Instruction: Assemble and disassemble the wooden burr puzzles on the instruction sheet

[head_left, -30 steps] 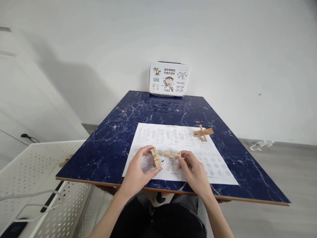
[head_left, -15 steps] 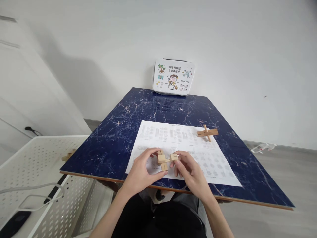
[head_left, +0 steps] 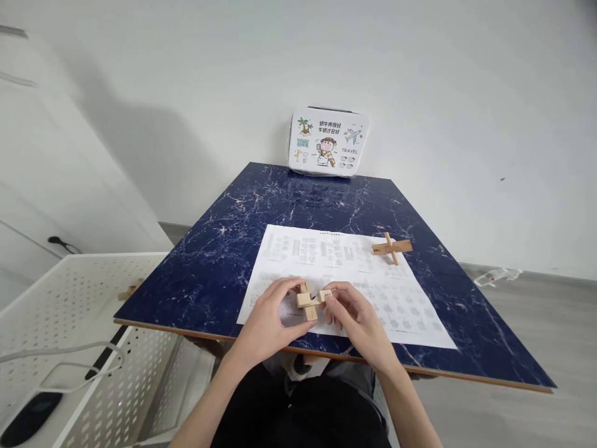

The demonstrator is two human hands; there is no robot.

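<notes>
Over the printed sheet (head_left: 280, 249), my left hand (head_left: 268, 320) is closed by thumb and fingertips on light wooden puzzle pieces (head_left: 311, 313) that cross each other. In my right hand (head_left: 361, 318), thumb and fingers pinch another wooden puzzle piece (head_left: 325, 295) with dark marks on its end. Its left part reaches the crossed pieces; whether it sits inside them I cannot tell. Farther right, a darker wooden plank crossed by a thin stick (head_left: 403, 246) lies on the sheet's upper right corner.
The blue marbled table (head_left: 219, 249) has a white box with cartoon drawings (head_left: 303, 165) at its back, against the wall. At left stands a white perforated cart (head_left: 107, 407) holding a cable, a black object (head_left: 32, 414) and a wooden piece (head_left: 129, 290). Clear plastic packaging (head_left: 498, 275) lies beyond the right edge.
The piece in my right hand has moved slightly left, narrowing the gap to the crossed pieces. My left hand keeps its hold almost unmoved.
</notes>
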